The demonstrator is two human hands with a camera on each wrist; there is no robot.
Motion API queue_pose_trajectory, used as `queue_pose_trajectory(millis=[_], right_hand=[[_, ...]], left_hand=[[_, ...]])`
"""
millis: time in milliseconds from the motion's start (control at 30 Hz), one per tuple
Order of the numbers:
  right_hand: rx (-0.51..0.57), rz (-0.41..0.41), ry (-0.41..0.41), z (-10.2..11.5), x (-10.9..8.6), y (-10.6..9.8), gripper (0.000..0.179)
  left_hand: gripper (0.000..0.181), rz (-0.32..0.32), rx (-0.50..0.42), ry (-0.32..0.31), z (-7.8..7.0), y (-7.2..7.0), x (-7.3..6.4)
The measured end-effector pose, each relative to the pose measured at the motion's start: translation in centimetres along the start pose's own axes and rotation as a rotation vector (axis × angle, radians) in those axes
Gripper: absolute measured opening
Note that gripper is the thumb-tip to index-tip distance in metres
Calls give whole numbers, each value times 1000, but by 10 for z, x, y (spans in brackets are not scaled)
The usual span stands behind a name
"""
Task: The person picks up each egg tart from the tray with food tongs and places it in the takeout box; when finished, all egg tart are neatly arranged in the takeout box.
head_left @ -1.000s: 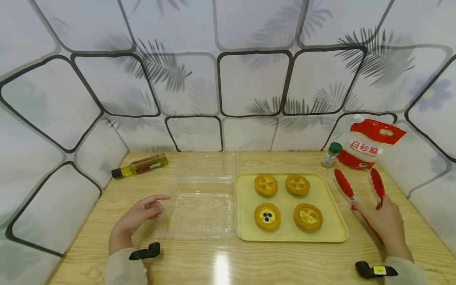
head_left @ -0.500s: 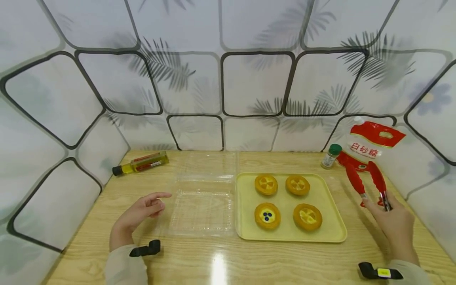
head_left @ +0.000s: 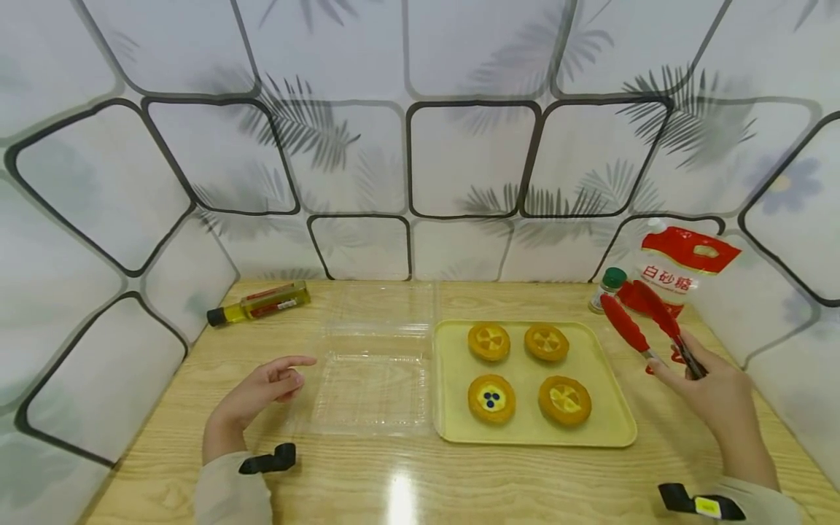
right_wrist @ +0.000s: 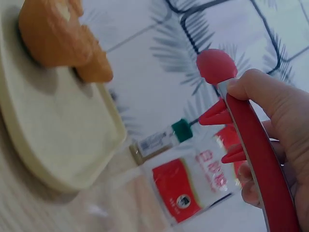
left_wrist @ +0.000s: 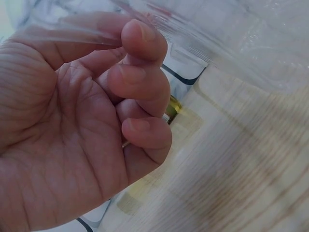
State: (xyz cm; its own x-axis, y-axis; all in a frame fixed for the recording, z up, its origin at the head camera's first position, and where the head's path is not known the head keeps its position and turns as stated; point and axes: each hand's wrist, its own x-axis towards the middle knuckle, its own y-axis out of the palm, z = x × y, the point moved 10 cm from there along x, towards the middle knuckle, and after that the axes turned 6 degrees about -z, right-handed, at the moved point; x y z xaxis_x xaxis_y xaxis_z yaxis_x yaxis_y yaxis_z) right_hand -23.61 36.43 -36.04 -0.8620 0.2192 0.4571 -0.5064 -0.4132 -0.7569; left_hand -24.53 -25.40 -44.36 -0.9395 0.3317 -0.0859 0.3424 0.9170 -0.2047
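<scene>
My right hand (head_left: pixel 718 390) holds red-tipped tongs (head_left: pixel 625 324), their arms apart with nothing between the tips. They are raised between the tray's right side and the sugar bag. In the right wrist view, the thumb lies along the red handle (right_wrist: pixel 258 159). My left hand (head_left: pixel 259 397) is at the left rim of a clear plastic hinged box (head_left: pixel 370 423), its index finger straight and the other fingers loosely curled. The box's lid lies folded back. On the yellow tray (head_left: pixel 525 435) sit three tarts with yellow wedges, such as the front right tart (head_left: pixel 565 401), and one tart with blue dots (head_left: pixel 491 399).
An oil bottle (head_left: pixel 259 303) lies on its side at the back left. At the back right stand a green-capped shaker jar (head_left: pixel 607 288) and a red and white sugar bag (head_left: pixel 685 259), partly hidden by the tongs. Patterned walls (head_left: pixel 472 160) enclose the wooden table (head_left: pixel 328 485).
My right hand has lifted the tongs, and their tips have swung left toward the tray. Their arms have drawn closer together. The left hand and the tarts stay where they were.
</scene>
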Motion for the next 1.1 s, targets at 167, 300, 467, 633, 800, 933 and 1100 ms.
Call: queue_pose_trajectory(millis=[167,300,467,633,800,933,1100], right_hand=[[66,0,-122,28,1,-3,72],[124,14,-243,52,1,-1,67],[111,86,-403,80,1,12,65],[120,197,-459,94,-1,30,67],[103,287,-507,110,-2,47,66],[95,369,-520,121,-3,60,65],[85,457,-521,132,-4,76,64]], left_hand=[[45,-3,-3,-14,1,0,1],[45,-12,12,-20,1,-1,1],[45,-26,16,-37,2,-2,0],[44,-18,4,-22,2,0,-1],[43,-7,-15,-12,2,2,-3],[44,-5,-1,-8,3,1,-2],[45,-8,15,3,3,0,-1]])
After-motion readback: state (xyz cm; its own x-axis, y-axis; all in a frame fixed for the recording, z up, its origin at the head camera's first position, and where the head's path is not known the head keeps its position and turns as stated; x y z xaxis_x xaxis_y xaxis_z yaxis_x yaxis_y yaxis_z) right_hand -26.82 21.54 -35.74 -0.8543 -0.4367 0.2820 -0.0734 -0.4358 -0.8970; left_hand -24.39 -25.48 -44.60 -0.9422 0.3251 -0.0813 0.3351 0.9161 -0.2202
